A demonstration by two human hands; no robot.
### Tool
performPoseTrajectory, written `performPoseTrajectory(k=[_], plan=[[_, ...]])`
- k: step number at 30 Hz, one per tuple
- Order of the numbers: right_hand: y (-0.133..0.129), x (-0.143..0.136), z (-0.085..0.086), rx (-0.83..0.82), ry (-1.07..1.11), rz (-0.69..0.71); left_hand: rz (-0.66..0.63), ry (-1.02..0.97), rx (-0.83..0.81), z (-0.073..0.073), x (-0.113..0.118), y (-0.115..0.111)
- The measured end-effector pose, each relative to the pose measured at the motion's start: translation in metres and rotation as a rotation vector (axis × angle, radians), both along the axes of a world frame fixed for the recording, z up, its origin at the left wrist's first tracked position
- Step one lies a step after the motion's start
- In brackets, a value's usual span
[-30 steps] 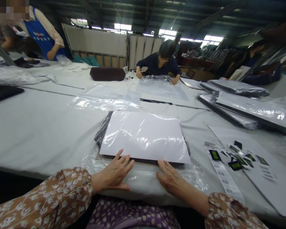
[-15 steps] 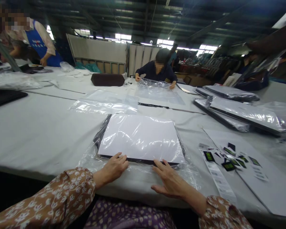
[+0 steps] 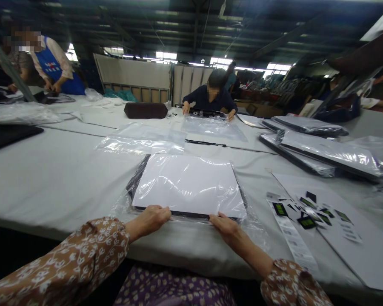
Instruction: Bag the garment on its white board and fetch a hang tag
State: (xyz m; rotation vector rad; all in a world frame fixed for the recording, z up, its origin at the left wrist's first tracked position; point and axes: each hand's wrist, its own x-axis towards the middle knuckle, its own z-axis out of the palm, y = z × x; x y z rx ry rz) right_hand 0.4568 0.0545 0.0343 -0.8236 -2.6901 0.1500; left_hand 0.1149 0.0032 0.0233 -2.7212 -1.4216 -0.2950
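Note:
In front of me on the table lies a flat dark item with a white sheet (image 3: 188, 182) on top, all inside a clear plastic bag (image 3: 255, 227). My left hand (image 3: 151, 221) is closed on the bag's near edge, left of the middle. Further right along that edge, my right hand (image 3: 226, 227) pinches the bag with the thumb on top. Loose plastic spreads out past both near corners. What the dark item is cannot be made out under the sheet.
Dark and green tags (image 3: 306, 222) and a label strip (image 3: 293, 242) lie to the right. Bagged packs (image 3: 332, 148) are stacked behind them. Flat clear bags (image 3: 143, 142) and a dark brown case (image 3: 146, 111) lie beyond. A co-worker (image 3: 207, 100) handles plastic across the table.
My spread fingers have closed onto the bag's near edge, the right hand most plainly. The pack stays almost in place. Across the table, the co-worker's plastic is lower, with a dark item now showing behind it.

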Motion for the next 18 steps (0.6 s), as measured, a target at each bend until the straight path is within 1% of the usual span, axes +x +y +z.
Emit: performPoseTrajectory(k=[4, 9, 14, 18], plan=[[0.010, -0.006, 0.013, -0.102, 0.050, -0.145, 0.087, -0.035, -0.081, 0.007, -0.005, 0.010], [0.024, -0.018, 0.028, -0.225, 0.081, -0.301, 0.162, -0.127, -0.195, 0.019, -0.005, 0.025], [0.041, -0.024, 0.038, -0.369, 0.074, -0.352, 0.263, -0.255, -0.330, 0.031, -0.001, 0.045], [0.053, -0.027, 0.041, -0.460, 0.050, -0.390, 0.326, -0.382, -0.518, 0.040, 0.003, 0.061]])
